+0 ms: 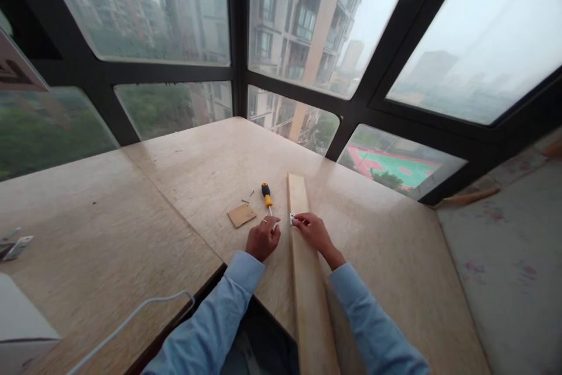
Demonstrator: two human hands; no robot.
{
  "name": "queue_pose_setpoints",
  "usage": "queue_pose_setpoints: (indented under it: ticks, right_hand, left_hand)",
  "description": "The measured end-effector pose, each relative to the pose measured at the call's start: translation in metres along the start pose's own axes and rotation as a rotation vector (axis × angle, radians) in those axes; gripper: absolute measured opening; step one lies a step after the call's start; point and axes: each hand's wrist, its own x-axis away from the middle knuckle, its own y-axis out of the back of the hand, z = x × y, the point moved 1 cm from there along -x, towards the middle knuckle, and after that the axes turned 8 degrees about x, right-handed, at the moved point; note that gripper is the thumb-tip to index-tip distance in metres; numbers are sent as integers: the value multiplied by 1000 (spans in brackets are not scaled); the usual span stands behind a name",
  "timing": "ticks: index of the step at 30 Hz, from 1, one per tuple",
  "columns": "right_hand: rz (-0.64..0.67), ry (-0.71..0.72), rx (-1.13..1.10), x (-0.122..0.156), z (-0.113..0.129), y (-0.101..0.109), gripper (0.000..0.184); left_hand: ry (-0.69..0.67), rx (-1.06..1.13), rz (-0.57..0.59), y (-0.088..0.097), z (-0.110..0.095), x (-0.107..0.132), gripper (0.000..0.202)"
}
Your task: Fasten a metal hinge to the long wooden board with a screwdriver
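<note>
Wooden board point(308, 287) bore, at left, a metal fitting point(292, 219) the right hand point(313, 232) pinched; whether the left hand point(262, 239) gripped anything was unclear.

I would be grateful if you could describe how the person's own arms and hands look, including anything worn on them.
Both arms wear long, light blue sleeves with matching cuffs at the wrists. The left hand is ungloved and has what looks like a thin, pale ring on one finger. The right hand is also ungloved.
</note>
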Motion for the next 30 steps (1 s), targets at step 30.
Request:
queue_pose_setpoints:
  ticks: [30]
  right_hand:
    - [121, 138, 381, -21, 6, 0, 13]
  left_hand:
    - [56, -155, 263, -23, -34, 4, 36]
